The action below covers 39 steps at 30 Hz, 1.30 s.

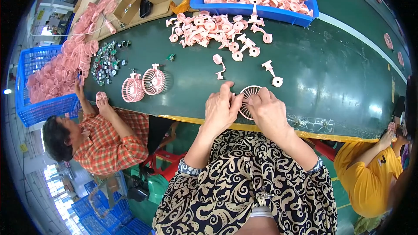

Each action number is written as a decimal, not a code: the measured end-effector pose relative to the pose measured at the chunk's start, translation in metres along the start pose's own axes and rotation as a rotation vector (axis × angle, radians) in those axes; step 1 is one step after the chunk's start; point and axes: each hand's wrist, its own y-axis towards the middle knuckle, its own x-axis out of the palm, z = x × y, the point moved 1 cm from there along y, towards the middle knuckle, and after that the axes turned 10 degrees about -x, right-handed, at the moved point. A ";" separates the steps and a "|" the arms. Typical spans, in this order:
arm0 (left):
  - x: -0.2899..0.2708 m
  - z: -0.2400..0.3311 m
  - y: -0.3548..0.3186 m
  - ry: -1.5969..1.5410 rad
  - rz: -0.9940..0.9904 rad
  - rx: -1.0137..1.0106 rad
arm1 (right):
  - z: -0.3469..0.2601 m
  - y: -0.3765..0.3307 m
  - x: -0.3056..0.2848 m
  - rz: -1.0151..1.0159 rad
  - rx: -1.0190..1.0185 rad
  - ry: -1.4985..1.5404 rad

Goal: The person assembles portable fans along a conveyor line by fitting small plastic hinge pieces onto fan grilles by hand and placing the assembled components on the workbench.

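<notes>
A round pink fan cage with thin ribs is between my two hands at the table's near edge. My right hand is closed on its right side, fingers bent over the ribs. At its left edge, my left hand pinches with thumb and fingers; they hide whatever small part lies there. Just beyond my hands lie two loose pink brackets, one with a bent arm and one with a ring end. To the left, two more pink fan cages with stems stand side by side.
A heap of pink brackets lies before a blue bin full of more. Small circuit boards are piled at left, near a co-worker in a checked shirt and a blue crate. Another person in yellow sits at right.
</notes>
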 end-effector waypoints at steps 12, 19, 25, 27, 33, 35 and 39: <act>-0.008 -0.004 -0.003 -0.206 -0.010 -0.036 | -0.008 -0.012 -0.039 0.020 -0.044 0.207; -0.069 -0.045 -0.001 0.014 0.538 -0.085 | 0.055 -0.080 -0.089 0.024 0.403 0.047; -0.082 -0.094 -0.009 0.285 0.545 -0.264 | 0.094 -0.110 -0.118 0.280 0.623 -0.290; -0.080 -0.075 -0.010 0.254 0.451 -0.287 | 0.091 -0.100 -0.109 0.313 0.556 -0.182; -0.046 -0.014 -0.035 -0.591 -0.133 -0.337 | 0.066 -0.029 -0.068 0.269 0.259 0.048; -0.041 -0.004 -0.038 -0.579 -0.275 -0.218 | 0.063 -0.010 -0.063 0.308 0.157 0.019; -0.049 -0.006 -0.030 -0.549 -0.113 -0.064 | 0.068 0.015 -0.054 0.227 0.111 0.024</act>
